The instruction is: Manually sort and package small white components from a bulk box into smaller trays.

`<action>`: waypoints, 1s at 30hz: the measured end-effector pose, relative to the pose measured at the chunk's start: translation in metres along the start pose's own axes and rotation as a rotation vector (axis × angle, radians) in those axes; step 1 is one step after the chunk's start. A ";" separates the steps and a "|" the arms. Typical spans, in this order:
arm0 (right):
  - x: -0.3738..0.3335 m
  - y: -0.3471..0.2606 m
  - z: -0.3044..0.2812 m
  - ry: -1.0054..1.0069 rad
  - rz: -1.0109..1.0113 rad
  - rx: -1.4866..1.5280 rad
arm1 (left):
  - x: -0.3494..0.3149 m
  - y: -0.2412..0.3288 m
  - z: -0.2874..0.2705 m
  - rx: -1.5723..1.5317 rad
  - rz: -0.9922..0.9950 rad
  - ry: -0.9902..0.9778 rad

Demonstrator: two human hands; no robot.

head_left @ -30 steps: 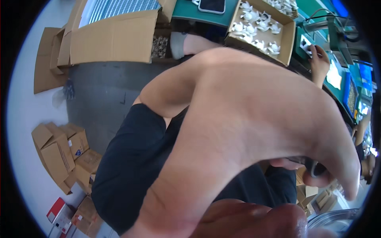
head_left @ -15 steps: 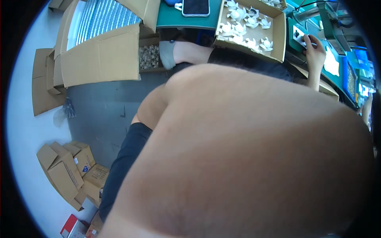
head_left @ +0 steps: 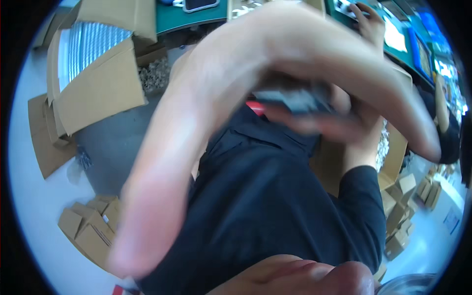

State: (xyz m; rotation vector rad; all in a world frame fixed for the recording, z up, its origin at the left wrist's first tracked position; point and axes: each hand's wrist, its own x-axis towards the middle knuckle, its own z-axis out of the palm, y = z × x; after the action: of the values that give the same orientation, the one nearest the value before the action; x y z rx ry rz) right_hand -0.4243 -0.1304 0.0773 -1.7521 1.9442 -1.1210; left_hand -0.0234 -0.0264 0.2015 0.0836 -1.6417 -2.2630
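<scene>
Very close and blurred, my left hand [head_left: 275, 42] arches across the picture, one digit pointing down to the left and another to the right. These digits are wide apart, and I see nothing between them. Below that arch is my right hand [head_left: 319, 120], coming from a dark sleeve [head_left: 364, 191] on the right. Its fingers are smeared by motion and partly covered. A flat pale-grey thing [head_left: 295, 101] shows beside them; whether the hand holds it cannot be made out. Something red [head_left: 255, 107] lies beside it.
An open carton [head_left: 98, 91] with silvery ribbed sheets stands at left, near a box of greyish pieces [head_left: 154, 76]. A phone [head_left: 200, 4] lies on the green bench [head_left: 184, 19]. At upper right is a co-worker's hand [head_left: 371, 23]. Another carton [head_left: 396, 157] holds whitish pieces.
The skin that filled the lower picture has drawn back into an arched hand. My dark-clothed torso and right hand now show. The view has shifted, and the white bladed parts are mostly covered.
</scene>
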 end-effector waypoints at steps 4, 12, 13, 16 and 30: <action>-0.023 -0.075 -0.013 -0.084 0.294 0.016 | 0.004 -0.061 -0.023 0.152 0.223 0.015; -0.026 0.006 -0.081 -0.101 0.022 0.230 | -0.050 -0.240 -0.047 -0.364 -0.379 0.515; -0.023 0.043 -0.107 -0.007 0.022 0.265 | -0.067 -0.253 -0.044 -0.406 -0.398 0.567; -0.060 0.142 -0.194 0.210 0.037 0.310 | -0.115 -0.271 -0.036 -0.610 -0.382 0.667; -0.378 0.170 -0.183 -0.180 0.629 -0.381 | -0.034 -0.317 -0.082 -0.078 -0.859 0.517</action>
State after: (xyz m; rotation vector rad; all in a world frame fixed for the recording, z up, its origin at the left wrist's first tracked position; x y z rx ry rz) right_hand -0.5855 0.2798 -0.0273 -1.1714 2.4413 -0.3847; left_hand -0.0478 -0.0041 -0.1261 1.4611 -1.3554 -2.5146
